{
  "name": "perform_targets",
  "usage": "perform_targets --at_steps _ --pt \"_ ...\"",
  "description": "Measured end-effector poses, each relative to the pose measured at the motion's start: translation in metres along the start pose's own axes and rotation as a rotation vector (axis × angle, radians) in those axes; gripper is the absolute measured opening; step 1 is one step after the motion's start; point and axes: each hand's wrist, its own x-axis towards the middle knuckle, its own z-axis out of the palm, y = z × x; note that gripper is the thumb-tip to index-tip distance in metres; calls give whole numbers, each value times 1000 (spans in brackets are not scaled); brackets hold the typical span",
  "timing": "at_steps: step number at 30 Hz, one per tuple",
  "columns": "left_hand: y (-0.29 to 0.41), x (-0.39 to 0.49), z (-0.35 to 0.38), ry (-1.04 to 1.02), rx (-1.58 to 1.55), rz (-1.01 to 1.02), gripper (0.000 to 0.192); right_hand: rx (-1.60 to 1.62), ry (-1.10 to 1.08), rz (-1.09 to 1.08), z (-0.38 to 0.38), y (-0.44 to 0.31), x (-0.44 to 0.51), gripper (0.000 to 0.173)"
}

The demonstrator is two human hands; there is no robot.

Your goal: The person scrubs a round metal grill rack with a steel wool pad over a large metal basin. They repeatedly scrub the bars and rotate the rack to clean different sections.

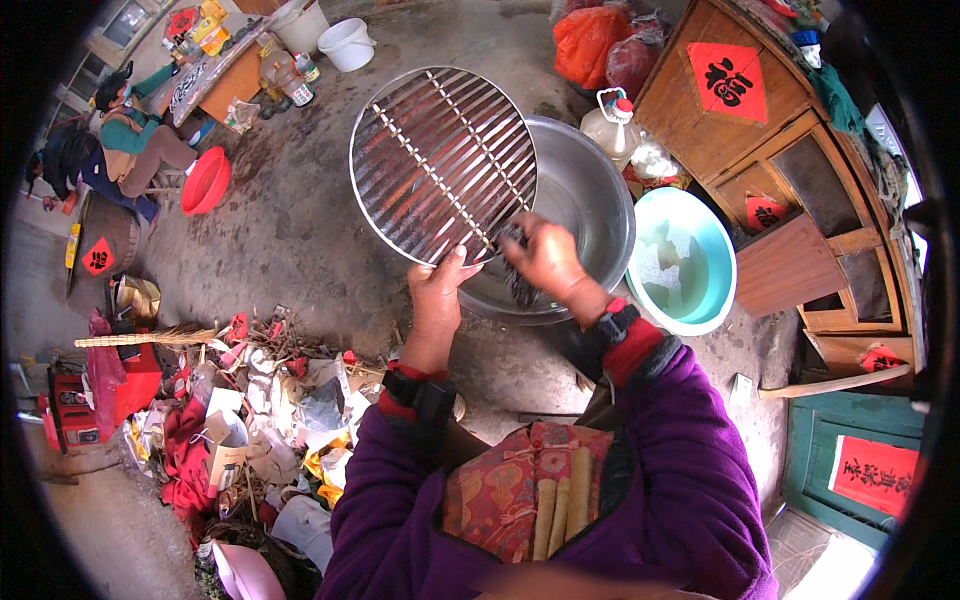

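A round slatted steamer rack (417,155) with a pale rim is held up, tilted, over the left part of a large metal basin (592,195). My left hand (436,296) grips the rack's near rim, thumb on top. My right hand (551,259) is closed around a dark, bristly scrubber (519,277) at the rack's lower right edge. Part of the scrubber hangs below my fingers over the basin. The rack covers the basin's left side. To the right of the basin stands a turquoise plastic basin (694,289) of cloudy, foamy water.
Behind the basins are a large plastic jug (609,135) and red plastic bags (592,46). A wooden cabinet (757,161) lines the right. Mixed rubbish (277,420) and a straw broom (150,339) lie left. Farther off, a person (131,135) sits near a red basin (205,181).
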Motion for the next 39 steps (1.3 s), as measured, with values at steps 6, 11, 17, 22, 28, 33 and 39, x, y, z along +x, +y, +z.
perform_targets --at_steps 6,11,17,22,28,33,39 --pt "-4 -2 0 14 24 12 27 -58 227 61 -4 2 6 34" --pt "-1 1 0 16 31 -23 27 25 -49 14 2 0 -1 32" --pt "0 -6 1 23 3 2 28 -73 134 103 -9 1 7 29" --pt "1 -2 -1 30 21 -13 23 -9 -123 15 -1 -1 -2 34" --pt "0 -5 0 41 5 9 27 -90 57 66 -3 -4 1 32" --pt "2 -2 -3 49 0 -28 29 12 -71 -25 0 -15 -8 30" --pt "0 -4 -4 27 3 -15 28 -151 93 39 2 16 3 31"
